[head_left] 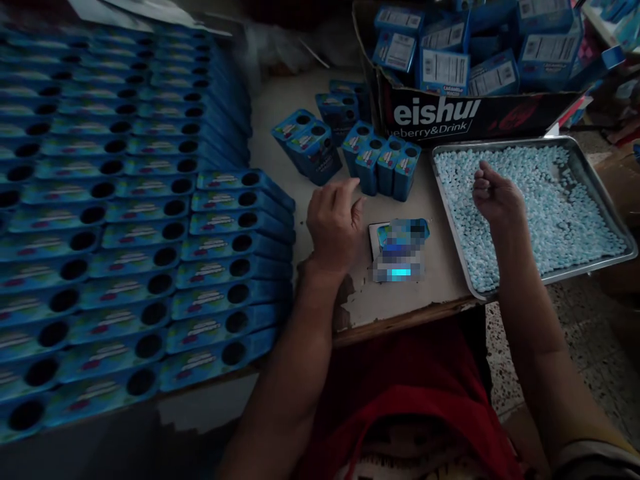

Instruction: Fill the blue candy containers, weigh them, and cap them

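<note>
My left hand [334, 217] is held over the table just left of a small scale [400, 267], its fingers bent and thumb apart, with nothing visible between them. A blue box lies flat on the scale. Over the metal tray [631, 248] of small pale blue candies [545, 213], my right hand [495, 190] is closed, fingers curled together; what it holds, if anything, is hidden. Behind the scale stand several upright blue boxes [383, 163] with dark round holes on top. Two more [320, 153] lean together farther left.
Long rows of blue boxes [215, 267] with round holes fill the left side. A black carton [425, 123] full of blue boxes stands at the back right. The table's worn front edge [400, 323] runs near my lap.
</note>
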Demonstrator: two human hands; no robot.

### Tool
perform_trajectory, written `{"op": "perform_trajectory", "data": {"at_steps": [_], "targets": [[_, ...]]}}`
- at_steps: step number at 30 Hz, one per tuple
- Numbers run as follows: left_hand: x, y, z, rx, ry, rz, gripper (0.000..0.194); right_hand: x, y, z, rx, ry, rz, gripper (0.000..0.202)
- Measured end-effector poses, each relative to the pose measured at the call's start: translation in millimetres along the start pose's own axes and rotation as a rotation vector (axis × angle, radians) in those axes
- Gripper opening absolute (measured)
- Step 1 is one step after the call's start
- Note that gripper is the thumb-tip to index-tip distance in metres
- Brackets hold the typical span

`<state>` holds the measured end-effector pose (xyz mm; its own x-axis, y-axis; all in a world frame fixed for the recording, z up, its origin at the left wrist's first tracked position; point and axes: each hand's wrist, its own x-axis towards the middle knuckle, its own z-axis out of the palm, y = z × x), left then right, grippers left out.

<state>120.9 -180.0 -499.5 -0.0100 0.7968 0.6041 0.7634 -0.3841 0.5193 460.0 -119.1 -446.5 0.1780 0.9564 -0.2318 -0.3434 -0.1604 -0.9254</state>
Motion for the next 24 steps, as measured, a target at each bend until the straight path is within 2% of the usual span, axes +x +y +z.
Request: {"op": "perform_trajectory", "data": {"at_steps": [7, 10, 12, 15, 17, 18, 21, 24], "targets": [[1, 3, 2.9, -0.033, 0.026, -0.058, 0.032, 1, -1, -4, 0.005, -0.018, -0.015, 0.012], [5, 10, -1.7, -0.165, 0.055, -0.135, 0.032, 1, -1, -4, 0.017, 0.011, -0.046, 0.016], [3, 19, -10.3, -0.357, 0.057, -0.192, 0.034, -2, -2, -5, -0.055, 0.079, -0.126, 0.021], [-17, 35, -23.1, -0.606, -0.064, -0.205, 0.046, -8, -4, -10, -0.267, 0.203, -0.336, 0.031], [-37, 46, -24.2, -0.610, -0.148, -0.223, 0.065, -12, -3, -12, -0.429, 0.254, -0.466, 0.039], [-46, 50, -22.1, -0.578, -0.164, -0.260, 0.068, -14, -2, -13, -0.505, 0.272, -0.509, 0.042], [-54, 60, -10.4, -0.476, -0.195, -0.311, 0.045, -17, 2, -8, -0.603, 0.308, -0.568, 0.044], [-27, 73, -2.1, -0.357, -0.174, -0.119, 0.029, -21, 8, 7, -0.374, 0.307, -0.499, 0.040]]}}
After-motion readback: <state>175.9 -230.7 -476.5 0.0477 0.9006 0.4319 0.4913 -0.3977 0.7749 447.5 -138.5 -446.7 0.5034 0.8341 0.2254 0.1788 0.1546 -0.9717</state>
